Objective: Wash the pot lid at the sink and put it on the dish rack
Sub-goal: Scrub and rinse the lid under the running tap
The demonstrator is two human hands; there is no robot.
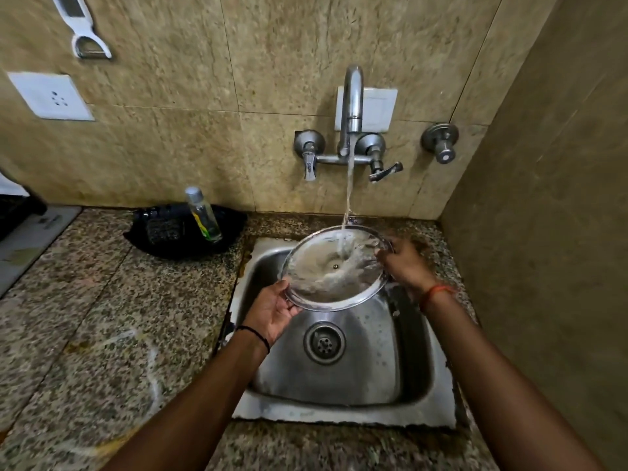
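Pot lid (334, 266) is being held over the back of the sink (343, 375), underside up and tilted toward the camera. Water from the tap (351, 107) is striking the lid right of its centre rivet and spreading in a sheet, obscuring that part of the surface. Left hand (272, 311) is gripping the lid's near-left rim, thumb on top, fingers hidden underneath. Right hand (404, 263) is motion-blurred at the far-right rim; fingers seem to be curling on the edge, though the exact grip is hard to make out. Lid knob is hidden below. A bottle (203, 214) is leaning on a dark object on the table (102, 300), details unclear.
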